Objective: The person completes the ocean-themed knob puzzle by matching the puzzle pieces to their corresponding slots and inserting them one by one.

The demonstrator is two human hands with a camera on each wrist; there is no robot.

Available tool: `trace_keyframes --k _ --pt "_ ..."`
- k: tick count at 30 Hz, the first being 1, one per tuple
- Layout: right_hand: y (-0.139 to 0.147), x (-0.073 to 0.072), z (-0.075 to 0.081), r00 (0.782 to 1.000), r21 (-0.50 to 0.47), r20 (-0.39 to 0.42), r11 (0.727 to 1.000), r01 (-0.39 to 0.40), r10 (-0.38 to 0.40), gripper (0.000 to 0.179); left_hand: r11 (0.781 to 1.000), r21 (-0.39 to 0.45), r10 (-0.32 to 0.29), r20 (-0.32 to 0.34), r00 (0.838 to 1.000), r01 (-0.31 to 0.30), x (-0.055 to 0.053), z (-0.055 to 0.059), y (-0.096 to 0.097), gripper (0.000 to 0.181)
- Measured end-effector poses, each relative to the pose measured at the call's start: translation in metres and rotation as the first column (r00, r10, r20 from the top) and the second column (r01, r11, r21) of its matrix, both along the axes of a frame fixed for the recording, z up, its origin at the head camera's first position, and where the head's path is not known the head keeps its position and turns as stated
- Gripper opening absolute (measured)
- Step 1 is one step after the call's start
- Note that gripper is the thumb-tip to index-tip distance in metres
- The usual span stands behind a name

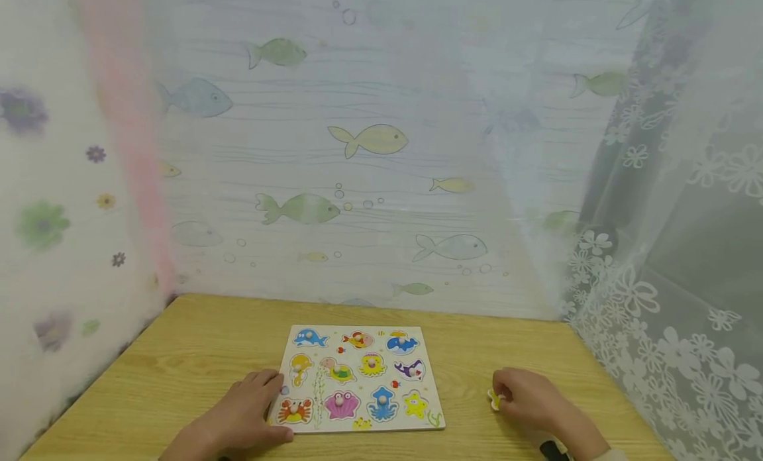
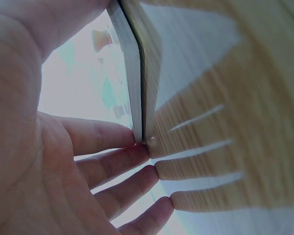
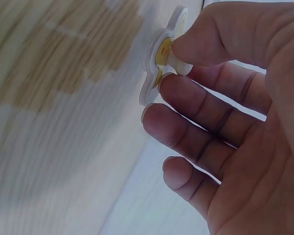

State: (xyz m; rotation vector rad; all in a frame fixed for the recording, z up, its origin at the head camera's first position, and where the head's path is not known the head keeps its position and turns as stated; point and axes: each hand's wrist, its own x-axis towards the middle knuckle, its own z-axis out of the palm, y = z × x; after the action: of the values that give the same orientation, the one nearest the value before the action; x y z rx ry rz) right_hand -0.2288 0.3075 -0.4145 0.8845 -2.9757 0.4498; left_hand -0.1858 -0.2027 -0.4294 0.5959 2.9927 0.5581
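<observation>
A wooden peg puzzle board with sea animals lies flat on the table. My left hand rests at its near left corner, fingers along the left side and thumb by the front edge. In the left wrist view those fingers are nearly straight, the index fingertip right at the board's edge. Right of the board, my right hand pinches a small yellow starfish puzzle piece by its knob. The right wrist view shows the piece tilted on edge, thumb and index finger on the knob.
On the board, the crab, squid and several other pieces carry round knobs; the starfish picture at the lower right has none. Fish-print curtain hangs behind the wooden table, with lacy sheer fabric on the right.
</observation>
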Motion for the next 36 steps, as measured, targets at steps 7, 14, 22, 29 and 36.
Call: trace_keyframes --k 7,14,22,29,36 --pt "-0.025 -0.004 -0.002 0.997 0.003 -0.052 0.998 -0.057 0.057 0.018 1.0 0.006 -0.001 -0.008 1.0 0.001 0.001 0.0 0.0 0.1" --pt "-0.049 -0.007 -0.002 0.991 0.019 -0.086 0.995 -0.101 0.102 0.018 1.0 0.001 0.002 -0.003 1.0 -0.002 0.0 0.001 0.0 0.099" --pt "-0.071 -0.01 -0.001 0.99 0.035 -0.091 0.994 -0.107 0.11 0.017 1.0 -0.001 -0.001 0.006 1.0 0.001 -0.001 0.001 0.0 0.099" --pt "-0.086 -0.011 -0.001 0.985 0.042 -0.113 0.992 -0.123 0.127 0.017 1.0 0.001 -0.003 0.001 1.0 0.003 0.0 0.0 0.0 0.099" --pt "-0.101 -0.011 0.002 0.986 0.067 -0.08 0.987 -0.143 0.149 0.016 1.0 -0.007 -0.005 0.005 1.0 0.005 -0.003 -0.002 -0.001 0.098"
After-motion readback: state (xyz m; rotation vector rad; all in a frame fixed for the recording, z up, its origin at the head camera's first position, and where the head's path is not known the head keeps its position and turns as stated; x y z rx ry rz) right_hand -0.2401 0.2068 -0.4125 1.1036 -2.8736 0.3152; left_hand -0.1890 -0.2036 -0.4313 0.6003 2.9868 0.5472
